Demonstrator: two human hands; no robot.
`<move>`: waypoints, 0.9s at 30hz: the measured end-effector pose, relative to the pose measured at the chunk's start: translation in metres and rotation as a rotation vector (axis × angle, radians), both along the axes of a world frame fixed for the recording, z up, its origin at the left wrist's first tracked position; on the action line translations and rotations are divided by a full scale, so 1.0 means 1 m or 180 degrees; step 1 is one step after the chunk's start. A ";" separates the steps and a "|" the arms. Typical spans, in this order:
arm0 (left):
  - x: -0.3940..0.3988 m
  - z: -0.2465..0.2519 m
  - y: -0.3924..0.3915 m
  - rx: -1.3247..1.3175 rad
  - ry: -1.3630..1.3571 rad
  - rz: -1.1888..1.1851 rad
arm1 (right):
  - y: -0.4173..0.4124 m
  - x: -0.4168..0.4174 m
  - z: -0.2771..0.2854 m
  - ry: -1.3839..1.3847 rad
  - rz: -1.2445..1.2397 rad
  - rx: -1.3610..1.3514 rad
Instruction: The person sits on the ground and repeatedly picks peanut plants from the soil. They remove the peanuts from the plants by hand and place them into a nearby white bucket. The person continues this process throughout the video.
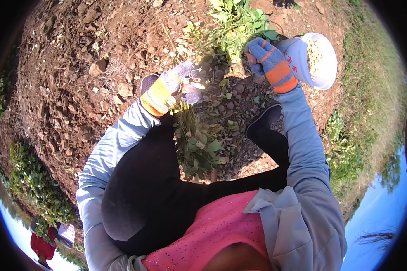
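Note:
My left hand (175, 86), in a grey, yellow and orange knit glove, grips an uprooted peanut plant near its root end. Pale pods and thin roots show at the fingers. The plant's leafy tops (200, 145) hang down between my legs. My right hand (270, 65), gloved in grey and orange, is held with curled fingers beside a white plastic bucket (293, 56). Whether anything lies inside those fingers is hidden. The bucket bears red writing, and many peanuts in their shells (314, 59) show through its mouth.
Beyond my hands lies a heap of green peanut plants (240, 27). Stony brown soil (71, 67) spreads to the left, with leafy plants (37, 183) further off. Grass (369, 84) borders the right side. A person in red (44, 242) is at the lower left edge.

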State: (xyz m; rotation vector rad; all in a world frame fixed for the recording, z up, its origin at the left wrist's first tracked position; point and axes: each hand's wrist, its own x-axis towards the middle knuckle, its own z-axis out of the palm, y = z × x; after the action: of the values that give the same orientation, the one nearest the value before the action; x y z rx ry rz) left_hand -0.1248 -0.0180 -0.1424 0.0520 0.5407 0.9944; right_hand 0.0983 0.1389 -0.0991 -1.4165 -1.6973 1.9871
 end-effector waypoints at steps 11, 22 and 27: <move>0.004 0.008 0.010 -0.0099 0.0272 0.0203 | 0.141 0.205 0.056 -0.3704 -0.0011 0.3580; 0.011 -0.014 0.004 -0.0330 0.0749 0.0417 | -0.069 -0.059 -0.011 0.0110 0.0965 0.1350; 0.005 -0.018 0.001 0.0294 0.1617 0.0188 | -0.080 -0.071 -0.026 0.0497 -0.0035 0.0100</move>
State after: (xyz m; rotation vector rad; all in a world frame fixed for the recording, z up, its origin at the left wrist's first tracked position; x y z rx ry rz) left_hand -0.1203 -0.0168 -0.1608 0.3803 0.9637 1.0661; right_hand 0.0276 0.0585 -0.1256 -1.2228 -1.6426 1.9987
